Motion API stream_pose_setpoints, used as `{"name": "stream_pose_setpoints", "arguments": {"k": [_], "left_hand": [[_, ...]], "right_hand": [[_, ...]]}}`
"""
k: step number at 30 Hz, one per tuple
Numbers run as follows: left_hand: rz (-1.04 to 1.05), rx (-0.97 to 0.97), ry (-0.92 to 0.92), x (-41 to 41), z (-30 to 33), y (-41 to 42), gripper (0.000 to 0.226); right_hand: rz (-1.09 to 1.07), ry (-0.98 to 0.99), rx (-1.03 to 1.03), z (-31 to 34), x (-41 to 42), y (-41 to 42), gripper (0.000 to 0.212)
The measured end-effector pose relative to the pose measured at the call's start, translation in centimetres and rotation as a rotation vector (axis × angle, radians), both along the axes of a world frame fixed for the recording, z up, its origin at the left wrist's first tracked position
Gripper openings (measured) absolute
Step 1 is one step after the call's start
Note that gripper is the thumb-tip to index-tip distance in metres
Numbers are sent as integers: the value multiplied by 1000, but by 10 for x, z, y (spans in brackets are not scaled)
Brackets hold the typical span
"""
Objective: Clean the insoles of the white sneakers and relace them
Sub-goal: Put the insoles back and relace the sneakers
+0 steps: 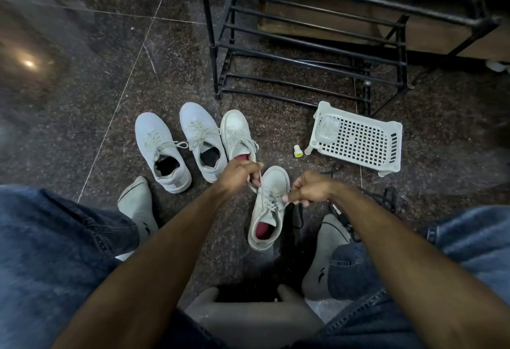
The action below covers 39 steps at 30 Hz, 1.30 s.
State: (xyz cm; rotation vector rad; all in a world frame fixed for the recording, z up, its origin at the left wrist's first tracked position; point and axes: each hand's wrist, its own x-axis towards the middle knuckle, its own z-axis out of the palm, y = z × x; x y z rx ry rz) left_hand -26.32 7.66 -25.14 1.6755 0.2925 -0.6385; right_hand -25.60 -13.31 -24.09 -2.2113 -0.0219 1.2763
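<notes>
Dark speckled stone floor (91,94) with thin pale lines, white sneaker (269,208) lying on it between two socked feet, left hand (238,172) and right hand (310,192) each pinching a lace end, black rack (309,45) behind, white basket (358,139) beside it, three more shoes nearby

Basket (358,139) right of sneakers (198,144)

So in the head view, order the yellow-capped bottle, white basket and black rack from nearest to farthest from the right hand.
1. Yellow-capped bottle, on the floor just beyond the right hand.
2. White basket, further right.
3. Black rack, at the back.
</notes>
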Motion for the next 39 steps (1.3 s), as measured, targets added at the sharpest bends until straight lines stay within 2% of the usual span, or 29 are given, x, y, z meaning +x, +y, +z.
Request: {"name": "stream_pose_setpoints", "arguments": {"k": [3, 5, 8, 11, 14, 18, 20, 22, 24, 28, 31, 33, 36, 39], "left_hand": [[28, -129, 43, 2, 12, -9, 22], [-27, -118, 75, -2, 13, -15, 25], [-102, -132, 156, -8, 21, -24, 33], [-160, -131, 189, -10, 36, -29, 45], [-176, -145, 136, -4, 46, -31, 47], [-242, -209, 22, 5, 59, -36, 46], [-301, -218, -44, 8, 67, -36, 46], [-367, -196, -109, 11, 74, -36, 46], [-427, -192, -144, 13, 77, -37, 46], [-480, -246, -163, 12, 81, -39, 46], [-419, -295, -199, 13, 82, -36, 43], [-350, -294, -248, 16, 81, -33, 41], [-235, -312, -287, 22, 79, -29, 45], [-148, -306, -304, 26, 75, -24, 45]], "right_hand": [[-109, -9, 198, 17, 7, 1, 15], [-249, -6, 385, 25, 10, 0, 10], [-412, 10, 584, 31, 13, -1, 16], [-511, -28, 562, 27, 15, 1, 21], [-521, -18, 404, 20, 10, 10, 37], [-300, 193, 147, 17, -3, 20, 38], [-216, 317, 98, 15, -3, 19, 49], [-204, 388, 143, 18, 0, 17, 53], [-232, 414, 237, 28, 2, 16, 43], [-367, 273, 384, 37, 13, 9, 53], [-515, 129, 500, 32, 23, 0, 47], [-562, 18, 496, 31, 26, -6, 36], [-480, -35, 493, 28, 26, -7, 34], [-410, 19, 556, 30, 23, -1, 36]]}}
